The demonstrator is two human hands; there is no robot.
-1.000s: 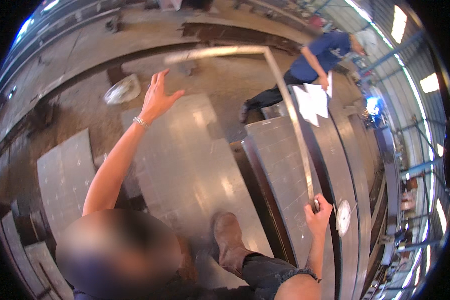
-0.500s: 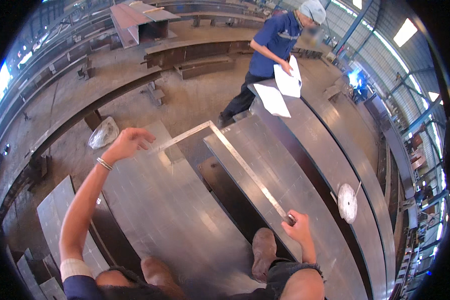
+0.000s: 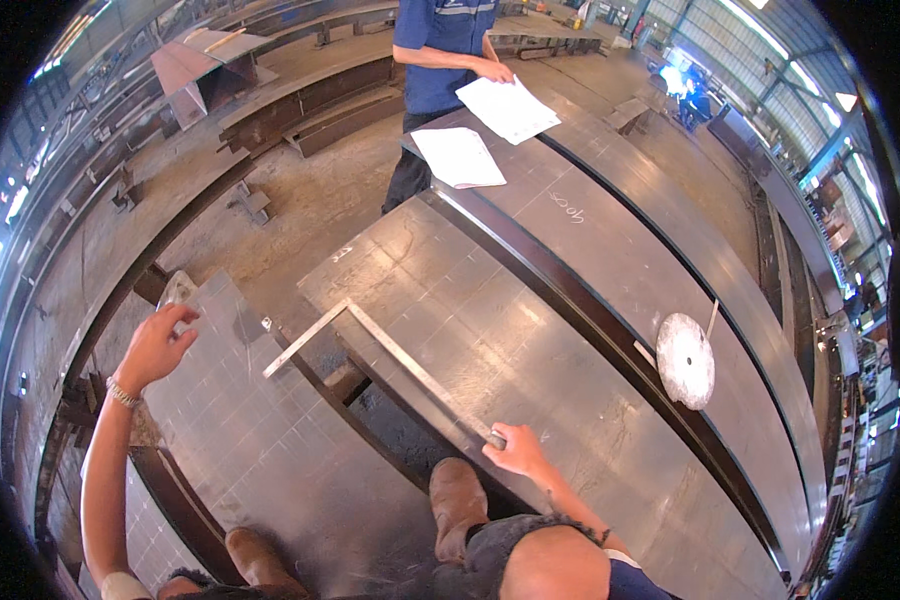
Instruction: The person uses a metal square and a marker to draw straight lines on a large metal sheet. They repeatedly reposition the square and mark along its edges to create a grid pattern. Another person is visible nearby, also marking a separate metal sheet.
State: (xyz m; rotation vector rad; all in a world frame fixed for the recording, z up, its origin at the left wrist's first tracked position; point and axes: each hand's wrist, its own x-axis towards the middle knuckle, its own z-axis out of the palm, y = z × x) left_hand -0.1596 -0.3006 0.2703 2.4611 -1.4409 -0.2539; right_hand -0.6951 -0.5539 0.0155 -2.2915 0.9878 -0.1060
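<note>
In my right hand (image 3: 523,452) is the end of the long leg of a metal L-shaped carpenter's square (image 3: 410,361), with the fingers closed around it. The square's corner points away from me, and its short leg reaches left over the gap between two steel plates. My left hand (image 3: 158,345) is raised above the left edge of the left steel plate (image 3: 260,430), fingers loosely bent and apart, holding nothing. Under the square's long leg lies the right steel plate (image 3: 530,350), marked with faint lines. My boots (image 3: 458,505) are set on either side of the left plate's near part.
A co-worker (image 3: 445,60) in blue stands at the far side, a hand on white paper sheets (image 3: 508,108). A round whitish disc (image 3: 685,360) rests on a steel beam (image 3: 580,200) at right. Dark gaps separate the plates. Bright welding light (image 3: 682,82) shows far right.
My view has shifted right and closer to the plates. The square, still in my right hand, has come off the left plate's far part toward the right plate. My left hand stays empty.
</note>
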